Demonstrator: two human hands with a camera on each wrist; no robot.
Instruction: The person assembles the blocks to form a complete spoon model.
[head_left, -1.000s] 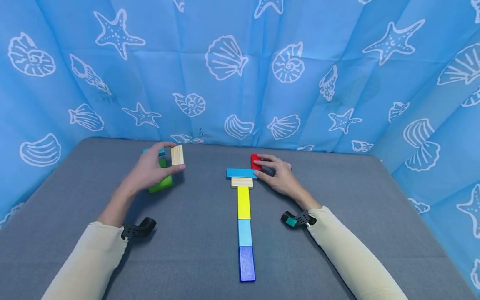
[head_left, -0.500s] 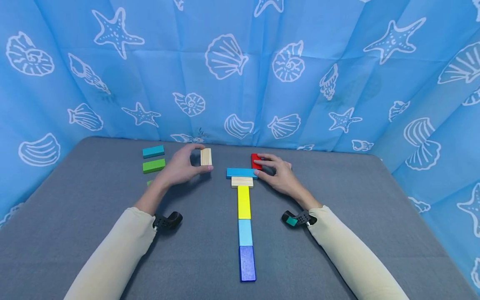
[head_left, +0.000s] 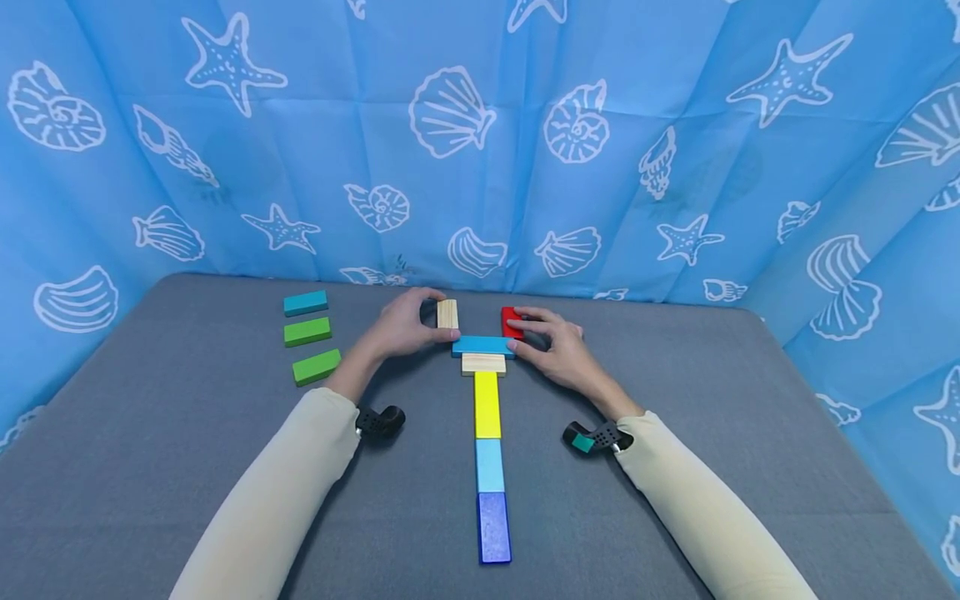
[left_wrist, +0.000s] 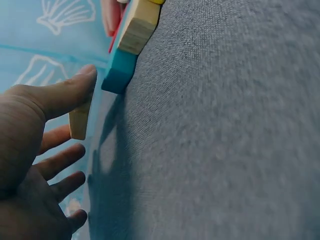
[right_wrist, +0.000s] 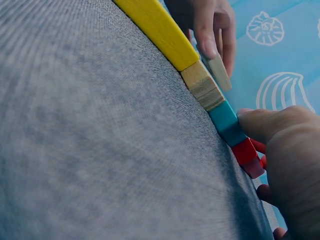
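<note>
My left hand (head_left: 408, 323) pinches a plain wooden block (head_left: 447, 314) between thumb and fingers, just behind the left end of a blue block (head_left: 482, 345). In the left wrist view that wooden block (left_wrist: 79, 122) appears slightly above the cloth, apart from the row. A red block (head_left: 512, 322) stands behind the blue block's right end. My right hand (head_left: 553, 348) holds it, fingertips over the red block and thumb against the blue block's end. In front of the blue block lie a second wooden block (head_left: 483, 364), then a yellow (head_left: 487, 405), a light blue (head_left: 490, 466) and a dark blue block (head_left: 494, 527), end to end.
On the left of the grey cloth-covered table (head_left: 187, 400) lie a teal block (head_left: 305, 303) and two green blocks, one farther back (head_left: 307, 332), the other nearer (head_left: 317, 367), beside my left wrist. A blue shell-patterned curtain (head_left: 480, 167) hangs behind the table's far edge.
My left hand has carried the wooden block rightward from beside the green blocks to the blue block's left end, uncovering the teal and green blocks. The right hand has stayed in place.
</note>
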